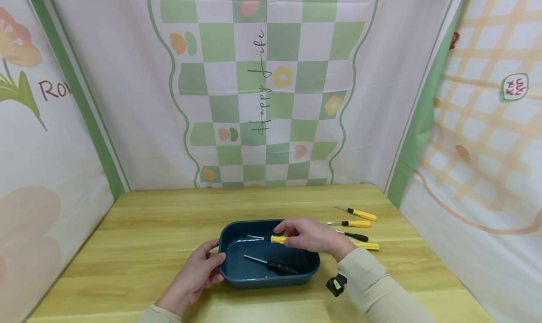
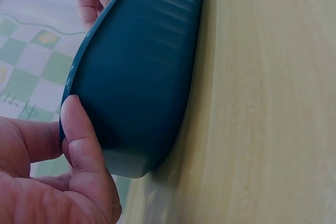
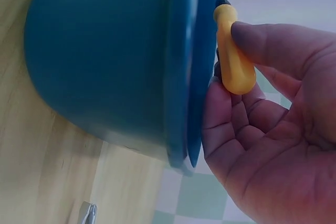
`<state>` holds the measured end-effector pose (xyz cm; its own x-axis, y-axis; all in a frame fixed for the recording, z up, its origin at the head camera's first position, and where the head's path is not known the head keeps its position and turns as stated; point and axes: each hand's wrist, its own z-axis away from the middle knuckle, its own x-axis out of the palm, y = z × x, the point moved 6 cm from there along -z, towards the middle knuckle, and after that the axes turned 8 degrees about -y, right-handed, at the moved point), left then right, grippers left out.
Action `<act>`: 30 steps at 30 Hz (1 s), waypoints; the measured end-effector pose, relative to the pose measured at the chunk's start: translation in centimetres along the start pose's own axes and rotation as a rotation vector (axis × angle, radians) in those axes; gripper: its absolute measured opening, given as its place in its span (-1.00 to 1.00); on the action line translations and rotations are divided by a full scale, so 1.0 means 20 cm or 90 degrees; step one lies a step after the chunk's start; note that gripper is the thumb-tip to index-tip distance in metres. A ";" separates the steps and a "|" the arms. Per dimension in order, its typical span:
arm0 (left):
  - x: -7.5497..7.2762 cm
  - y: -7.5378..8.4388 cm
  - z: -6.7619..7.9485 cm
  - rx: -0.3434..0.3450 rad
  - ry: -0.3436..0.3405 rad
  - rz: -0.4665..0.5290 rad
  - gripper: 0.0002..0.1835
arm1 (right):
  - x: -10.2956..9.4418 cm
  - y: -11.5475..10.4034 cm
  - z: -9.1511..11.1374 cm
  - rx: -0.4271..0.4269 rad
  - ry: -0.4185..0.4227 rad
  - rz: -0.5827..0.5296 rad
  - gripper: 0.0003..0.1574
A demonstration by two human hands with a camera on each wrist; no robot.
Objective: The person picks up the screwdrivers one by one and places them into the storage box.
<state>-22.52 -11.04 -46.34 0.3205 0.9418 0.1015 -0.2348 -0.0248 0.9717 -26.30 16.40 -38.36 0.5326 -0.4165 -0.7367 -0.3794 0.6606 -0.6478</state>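
Observation:
My left hand (image 1: 199, 269) grips the left end of a dark blue tray (image 1: 271, 282), thumb on the rim and fingers along the outside wall. Over the tray's right part, my right hand (image 1: 311, 236) pinches a screwdriver with a yellow handle (image 1: 277, 239), its tip pointing left. The right wrist view shows the thumb and fingers around the yellow handle (image 3: 231, 51), right beside the tray wall (image 3: 105, 51). Inside the tray lies a screwdriver with a black handle (image 1: 279, 267), tip toward the upper left.
To the right of the tray several screwdrivers lie on the wooden table (image 1: 161, 229): two yellow-handled ones (image 1: 364, 214), a black-handled one (image 1: 359, 236) and a yellow handle (image 1: 370, 245) partly behind my right wrist. Printed curtains (image 1: 262, 92) enclose the table's back and sides.

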 end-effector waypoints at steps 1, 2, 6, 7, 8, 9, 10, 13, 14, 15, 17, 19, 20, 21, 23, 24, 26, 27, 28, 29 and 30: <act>0.00 0.00 0.00 0.001 0.001 0.000 -0.38 | 0.00 0.00 0.00 0.000 0.001 0.003 -0.58; 0.00 0.00 0.00 0.001 0.001 0.000 -0.38 | 0.00 0.00 0.00 -0.001 0.001 0.006 -0.58; 0.00 0.00 0.00 0.005 0.003 0.000 -0.39 | 0.01 0.00 -0.01 -0.006 0.003 0.017 -0.58; 0.00 0.00 0.00 0.007 0.002 0.000 -0.39 | 0.01 0.00 -0.01 -0.007 0.004 0.017 -0.58; 0.00 0.00 0.00 0.007 0.002 -0.001 -0.39 | 0.01 0.00 -0.01 -0.006 0.004 0.015 -0.58; 0.00 0.00 0.00 0.007 0.001 -0.001 -0.39 | 0.01 0.00 0.00 -0.004 0.004 0.012 -0.59; 0.00 0.00 0.00 0.006 0.001 -0.002 -0.39 | 0.01 0.00 -0.01 -0.002 0.005 0.014 -0.58; 0.01 0.00 0.00 0.001 -0.003 -0.003 -0.39 | 0.01 0.00 -0.01 0.001 0.011 0.012 -0.58; 0.01 0.00 0.00 -0.002 -0.003 -0.004 -0.39 | 0.00 0.00 -0.01 0.002 0.013 0.010 -0.58; 0.01 0.00 0.00 -0.004 -0.005 -0.004 -0.39 | 0.00 0.00 0.00 0.001 0.016 0.009 -0.58; 0.01 0.01 0.00 -0.007 -0.008 -0.005 -0.39 | -0.01 0.00 0.00 -0.003 0.019 0.004 -0.57; 0.01 0.01 0.00 -0.009 -0.009 -0.005 -0.39 | -0.01 0.00 0.00 -0.005 0.019 -0.002 -0.57; 0.01 0.01 0.00 -0.009 -0.009 -0.004 -0.39 | -0.01 0.00 0.00 -0.006 0.018 -0.005 -0.57; 0.01 0.01 0.00 -0.009 -0.010 -0.005 -0.39 | -0.02 0.00 0.01 -0.005 0.018 -0.006 -0.57; 0.01 0.01 0.00 -0.007 -0.011 -0.005 -0.39 | -0.02 0.00 0.01 -0.004 0.019 -0.007 -0.57; 0.01 0.00 0.00 -0.007 -0.012 -0.005 -0.39 | -0.02 0.00 0.01 -0.002 0.019 -0.009 -0.57; 0.01 0.00 0.00 -0.006 -0.013 -0.005 -0.39 | -0.02 0.00 0.02 0.000 0.020 -0.013 -0.57; 0.01 0.00 0.00 -0.006 -0.014 -0.005 -0.39 | -0.02 0.00 0.02 0.000 0.020 -0.015 -0.57; 0.01 0.00 0.00 -0.005 -0.014 -0.004 -0.39 | -0.02 0.00 0.02 0.001 0.020 -0.018 -0.57; 0.01 0.00 0.00 -0.005 -0.015 -0.004 -0.39 | -0.02 0.00 0.02 0.000 0.020 -0.020 -0.57; 0.01 0.00 0.00 -0.005 -0.015 -0.004 -0.39 | -0.02 0.01 0.02 0.000 0.019 -0.024 -0.57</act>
<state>-22.52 -10.76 -46.31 0.3438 0.9337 0.1004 -0.2400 -0.0160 0.9707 -26.22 16.97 -38.02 0.5235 -0.4605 -0.7169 -0.3589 0.6439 -0.6757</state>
